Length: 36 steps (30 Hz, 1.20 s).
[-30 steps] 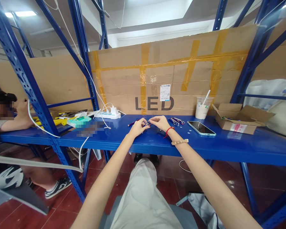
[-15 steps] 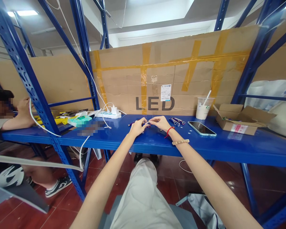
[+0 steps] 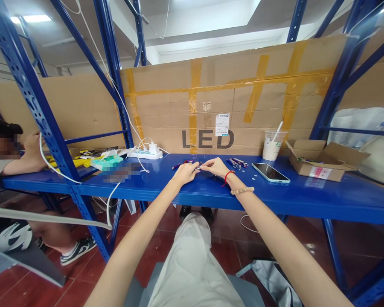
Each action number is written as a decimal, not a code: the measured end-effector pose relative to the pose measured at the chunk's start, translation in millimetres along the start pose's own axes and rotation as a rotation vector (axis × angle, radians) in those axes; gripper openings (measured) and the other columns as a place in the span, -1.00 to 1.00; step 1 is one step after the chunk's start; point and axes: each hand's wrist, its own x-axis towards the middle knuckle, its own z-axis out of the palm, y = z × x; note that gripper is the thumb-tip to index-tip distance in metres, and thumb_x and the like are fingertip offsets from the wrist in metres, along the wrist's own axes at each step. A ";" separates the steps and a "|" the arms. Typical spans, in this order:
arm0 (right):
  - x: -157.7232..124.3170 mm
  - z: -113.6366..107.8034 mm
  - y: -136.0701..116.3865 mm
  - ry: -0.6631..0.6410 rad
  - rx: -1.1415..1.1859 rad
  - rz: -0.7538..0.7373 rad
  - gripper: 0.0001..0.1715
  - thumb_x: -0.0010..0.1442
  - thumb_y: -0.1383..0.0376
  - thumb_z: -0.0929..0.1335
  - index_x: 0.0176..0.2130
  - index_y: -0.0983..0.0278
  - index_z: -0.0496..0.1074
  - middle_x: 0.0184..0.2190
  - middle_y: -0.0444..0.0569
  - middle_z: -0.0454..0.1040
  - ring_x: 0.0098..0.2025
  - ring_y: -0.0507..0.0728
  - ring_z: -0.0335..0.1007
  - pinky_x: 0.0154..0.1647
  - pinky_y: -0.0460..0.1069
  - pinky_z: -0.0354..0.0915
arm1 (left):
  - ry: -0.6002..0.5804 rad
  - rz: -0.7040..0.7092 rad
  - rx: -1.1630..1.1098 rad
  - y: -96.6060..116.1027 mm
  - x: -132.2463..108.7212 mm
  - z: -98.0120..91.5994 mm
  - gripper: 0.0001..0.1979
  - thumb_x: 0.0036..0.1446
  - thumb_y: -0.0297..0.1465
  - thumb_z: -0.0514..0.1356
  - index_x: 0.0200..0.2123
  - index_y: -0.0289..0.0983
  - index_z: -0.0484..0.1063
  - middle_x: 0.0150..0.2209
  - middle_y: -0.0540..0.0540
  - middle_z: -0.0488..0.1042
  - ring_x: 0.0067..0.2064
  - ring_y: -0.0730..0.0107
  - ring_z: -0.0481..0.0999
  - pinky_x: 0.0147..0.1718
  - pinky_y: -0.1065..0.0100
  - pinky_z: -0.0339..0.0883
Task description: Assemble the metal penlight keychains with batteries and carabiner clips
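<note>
My left hand [image 3: 187,172] and my right hand [image 3: 215,166] meet just above the blue bench [image 3: 153,181]. Both are closed, fingertips pinched around a small, shiny metallic piece [image 3: 198,168] that spans the gap between them. Its exact kind is too small to make out. Slim dark blue and red pen-like pieces [image 3: 181,164] lie just behind my left hand, partly covered by it. To the right of my right hand rests a small group of similar slim pieces with shiny metal parts [image 3: 237,163].
Right of my hands are a phone [image 3: 270,172], a plastic cup with a straw [image 3: 271,147] and an open cardboard box [image 3: 318,166]. A power strip [image 3: 145,153] with white cables and a green packet [image 3: 107,163] lie left. Another person [image 3: 16,160] sits beyond the blue post.
My left hand has turned slightly and its fingers have closed in more. The fingertips of both hands stay close together around the small piece.
</note>
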 end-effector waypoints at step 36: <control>4.5 1.1 -0.7 0.054 0.174 -0.043 -0.55 -0.18 0.11 0.45 -0.31 0.37 0.55 -0.35 0.06 0.55 -0.43 0.06 0.40 -0.41 -0.05 0.33 | -0.005 -0.164 -0.085 7.6 6.6 0.5 -0.72 0.26 -0.35 -0.15 -0.09 -0.21 0.27 -0.16 -0.13 0.50 -0.14 0.24 0.49 -0.25 0.33 0.32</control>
